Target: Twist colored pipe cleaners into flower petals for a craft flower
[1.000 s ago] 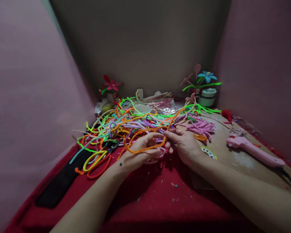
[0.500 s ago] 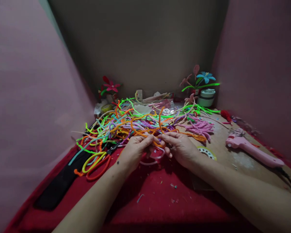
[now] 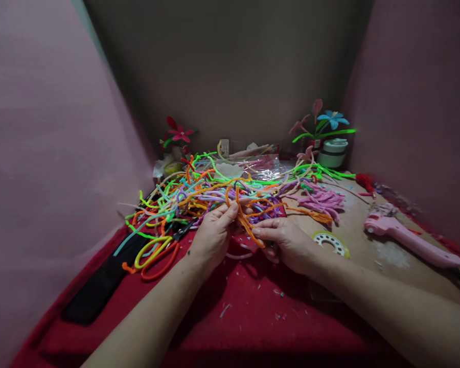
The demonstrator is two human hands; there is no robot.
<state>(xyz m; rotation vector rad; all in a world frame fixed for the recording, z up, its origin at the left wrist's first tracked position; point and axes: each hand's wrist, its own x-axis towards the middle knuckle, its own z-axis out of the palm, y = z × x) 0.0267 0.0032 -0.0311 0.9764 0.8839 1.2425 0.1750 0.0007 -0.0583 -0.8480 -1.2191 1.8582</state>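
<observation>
Between my hands an orange pipe cleaner [image 3: 245, 223] is bent into a narrow loop with its ends pointing up and away. My left hand [image 3: 219, 225] pinches its upper part between thumb and fingers. Lower down, near the bend, the fingertips of my right hand [image 3: 281, 236] close on the same pipe cleaner. Just beyond both hands lies a tangled heap of pipe cleaners [image 3: 199, 197] in many colours. A pale pink curved strand [image 3: 239, 256] lies under my hands on the red cloth [image 3: 249, 327].
Scissors [image 3: 159, 260] with yellow and red handles lie at left by a black strip [image 3: 95, 291]. At right are a pink glue gun [image 3: 412, 237], a white tape roll [image 3: 331, 244] and a pink bundle of pipe cleaners [image 3: 322, 202]. Pipe-cleaner flowers [image 3: 333, 120] stand behind.
The orange pipe cleaner has gone from a wide, open curve to a narrow folded loop. My left hand has risen slightly along it. The view has shifted a little.
</observation>
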